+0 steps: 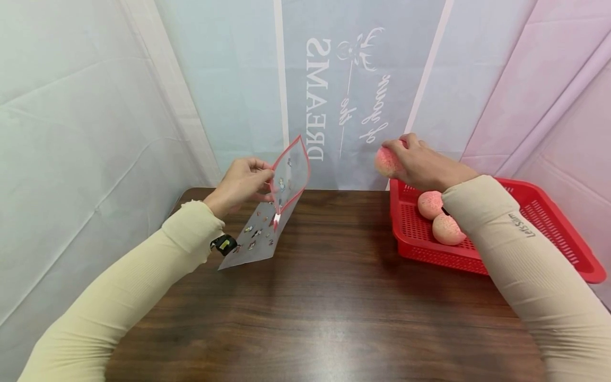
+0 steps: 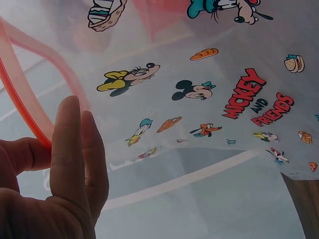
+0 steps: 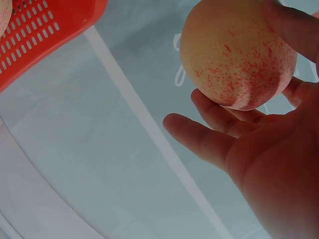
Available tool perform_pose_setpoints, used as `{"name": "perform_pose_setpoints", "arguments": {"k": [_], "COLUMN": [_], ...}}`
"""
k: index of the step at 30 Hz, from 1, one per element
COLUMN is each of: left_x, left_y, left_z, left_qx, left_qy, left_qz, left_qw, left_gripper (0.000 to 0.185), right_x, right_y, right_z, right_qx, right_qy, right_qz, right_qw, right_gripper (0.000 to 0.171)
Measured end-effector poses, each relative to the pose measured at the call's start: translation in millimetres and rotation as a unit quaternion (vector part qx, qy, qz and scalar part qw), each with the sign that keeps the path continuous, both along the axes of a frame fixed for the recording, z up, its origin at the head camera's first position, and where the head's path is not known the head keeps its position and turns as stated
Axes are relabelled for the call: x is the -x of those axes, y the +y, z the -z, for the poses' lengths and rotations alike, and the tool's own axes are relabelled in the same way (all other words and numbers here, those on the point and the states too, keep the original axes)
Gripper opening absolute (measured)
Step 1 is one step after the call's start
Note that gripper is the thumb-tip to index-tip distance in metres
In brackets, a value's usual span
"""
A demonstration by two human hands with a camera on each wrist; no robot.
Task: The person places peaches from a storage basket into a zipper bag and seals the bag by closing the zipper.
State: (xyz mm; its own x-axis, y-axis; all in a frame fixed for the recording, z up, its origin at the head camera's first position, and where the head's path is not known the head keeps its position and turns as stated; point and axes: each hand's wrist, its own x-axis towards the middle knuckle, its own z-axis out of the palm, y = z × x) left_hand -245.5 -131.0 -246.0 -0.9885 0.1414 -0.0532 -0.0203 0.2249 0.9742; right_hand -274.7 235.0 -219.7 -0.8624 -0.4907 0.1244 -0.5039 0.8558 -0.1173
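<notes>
I take the red basket (image 1: 563,233) as my landmark; it sits on the right side of a dark wood-grain table (image 1: 324,307), reaching toward the table's far edge. My right hand (image 1: 420,162) is raised just above the basket's far left corner, fingers curled round a pink speckled peach (image 1: 387,162). From the right wrist view I see the peach (image 3: 239,55) cradled on my fingertips, with one finger (image 3: 199,137) stretched loose below it. Two more peaches lie inside the basket near its left wall: one (image 1: 429,204) farther back, one (image 1: 447,229) nearer me, touching or nearly so.

Well to the left of the basket, my left hand (image 1: 241,183) pinches the red-trimmed rim of a clear zip pouch (image 1: 274,212) printed with small cartoon figures. The pouch hangs tilted above the table, its lower corner pointing down toward me. In the left wrist view, thumb and fingers (image 2: 67,149) press together on the red edge of the pouch (image 2: 199,99), whose print reads "Mickey and Friends".

Behind the basket and table hang plastic sheets: a pale blue one with mirrored white lettering (image 1: 317,98), white to the left, pink to the right.
</notes>
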Motion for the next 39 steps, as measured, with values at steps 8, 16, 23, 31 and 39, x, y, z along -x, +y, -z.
{"name": "perform_pose_setpoints", "arguments": {"k": [8, 16, 23, 31, 39], "left_x": [0.9, 1.5, 1.1, 3.1, 2.5], "left_y": [0.0, 3.6, 6.3, 6.8, 6.1], "left_z": [-0.2, -0.9, -2.8, -1.3, -1.7], "left_qx": [-0.004, -0.006, -0.004, -0.001, 0.005], "left_qy": [0.000, -0.006, -0.006, -0.005, -0.002], "left_qz": [0.003, 0.003, 0.006, 0.005, 0.007], "left_qw": [1.0000, 1.0000, 1.0000, 1.0000, 1.0000], "left_gripper": [0.020, 0.020, 0.021, 0.020, 0.020], "right_x": [-1.7, -3.1, -1.6, -3.2, -3.7], "right_y": [-3.4, -8.1, -13.4, -19.9, -27.0], "right_z": [-3.3, -5.6, -8.9, -15.4, -19.5], "right_qx": [-0.003, 0.001, 0.003, 0.000, -0.001], "right_qy": [0.005, 0.009, 0.004, -0.003, 0.012], "right_qz": [-0.001, -0.015, -0.011, -0.014, -0.026], "right_qw": [1.000, 1.000, 1.000, 1.000, 1.000], "right_gripper": [0.058, 0.058, 0.062, 0.062, 0.063]}}
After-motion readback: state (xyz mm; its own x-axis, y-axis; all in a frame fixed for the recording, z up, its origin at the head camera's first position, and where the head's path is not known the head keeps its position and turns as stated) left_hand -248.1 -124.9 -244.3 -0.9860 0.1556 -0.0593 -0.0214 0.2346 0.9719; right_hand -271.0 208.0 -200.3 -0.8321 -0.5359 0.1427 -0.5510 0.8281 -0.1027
